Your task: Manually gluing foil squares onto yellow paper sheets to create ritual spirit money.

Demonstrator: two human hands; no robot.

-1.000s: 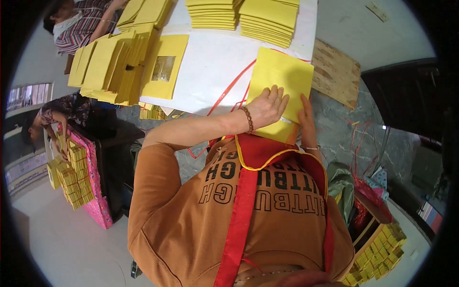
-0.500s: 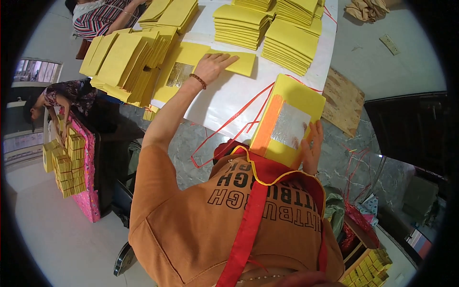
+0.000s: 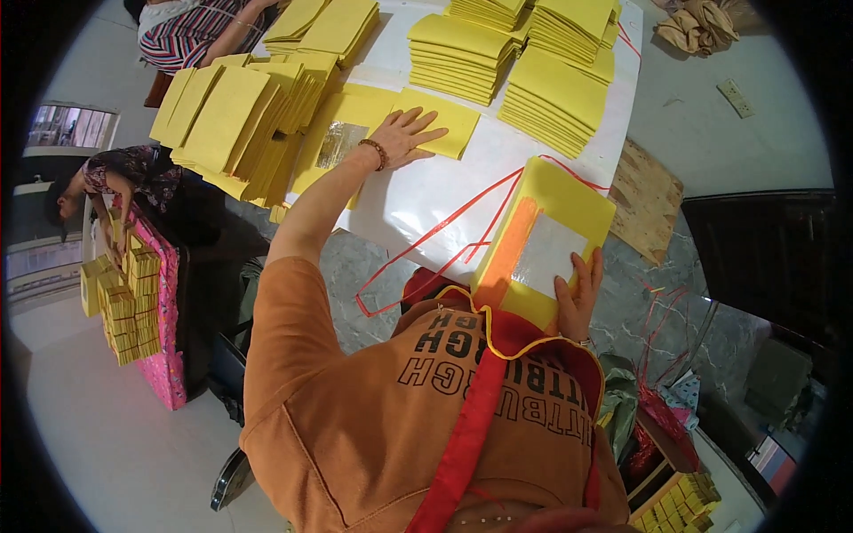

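My left hand point(image 3: 406, 139) lies flat, fingers spread, on a folded yellow paper piece point(image 3: 458, 123). That piece lies over the right end of a yellow sheet with a clear shiny patch point(image 3: 342, 142). Close to my body, a thick yellow paper stack point(image 3: 564, 188) extends over the table's near edge, tilted. On its top are an orange strip point(image 3: 508, 249) and a whitish shiny panel point(image 3: 549, 253). Along its right edge rests my right hand point(image 3: 579, 289), fingers stretched and apart, the tips touching the panel's side. A red string point(image 3: 426, 233) loops beside the stack.
Folded yellow stacks stand at the table's far left point(image 3: 227, 120), middle point(image 3: 458, 58) and right point(image 3: 558, 98). A person in a striped top point(image 3: 191, 35) sits at the far left. Another person point(image 3: 133, 182) bends over yellow bundles point(image 3: 129, 302). A wooden board point(image 3: 644, 200) lies right of the table.
My left hand's fingers have spread out and its palm presses flatter on the folded piece. My right hand has moved up, its fingers now over the stack's edge. The view has shifted slightly.
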